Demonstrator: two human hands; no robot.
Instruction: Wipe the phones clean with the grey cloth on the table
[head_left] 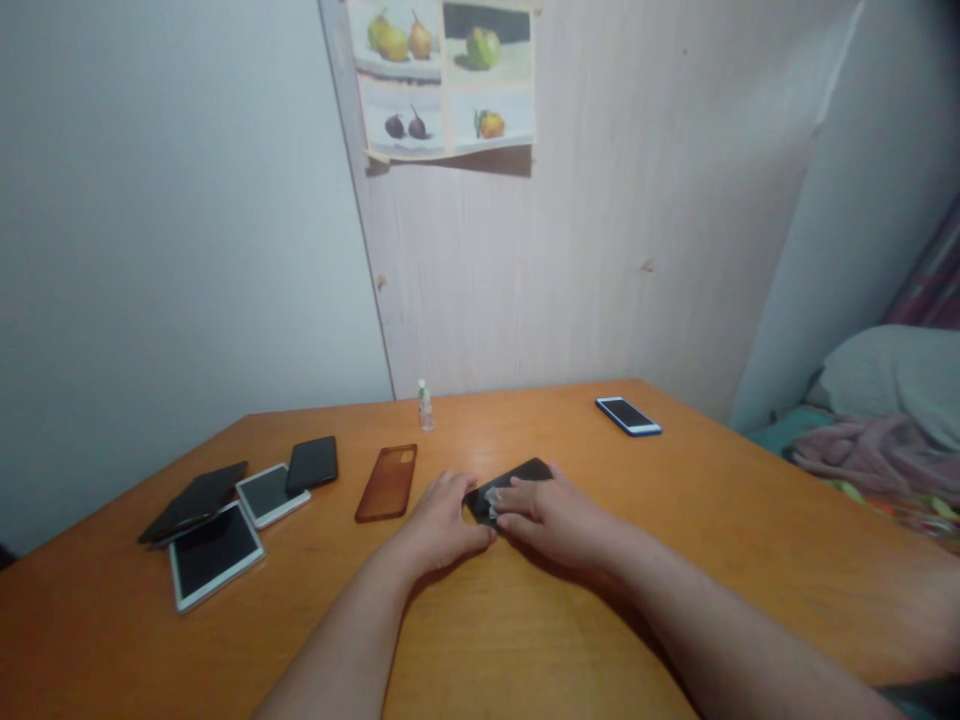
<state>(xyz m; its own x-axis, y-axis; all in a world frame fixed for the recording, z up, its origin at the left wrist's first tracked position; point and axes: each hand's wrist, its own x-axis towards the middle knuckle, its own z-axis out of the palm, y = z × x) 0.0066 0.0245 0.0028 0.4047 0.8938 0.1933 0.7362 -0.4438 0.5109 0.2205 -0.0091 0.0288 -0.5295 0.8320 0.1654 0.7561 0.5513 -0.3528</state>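
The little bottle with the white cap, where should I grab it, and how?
I'd pinch the bottle around its body, below the white cap, coming from its right. It's slim and stands upright, so thumb and fingers should fit around it. The brown phone case lies on its near left.

Phone [529, 470] is mid-table [480, 650] btwn L hand [442, 515] and R hand [555, 515], R fingers on a wipe [492, 502] on top of it. Phone case [385, 490] is L of the hands, bottle [425, 410] behind it, a bit R. Far L is a cluster: front tablet [216, 553], folder [201, 497] behind it, middle tablet [268, 493] behind-R, back tablet [313, 463] overlapping the middle one's corner. Folder's prob partly on the front tablet, hard to tell tbh. Other phone [628, 416] is back R. Poster [444, 85] on the wall [555, 290] behind, pillow [896, 375] + blanket [870, 450] off-table, R side.
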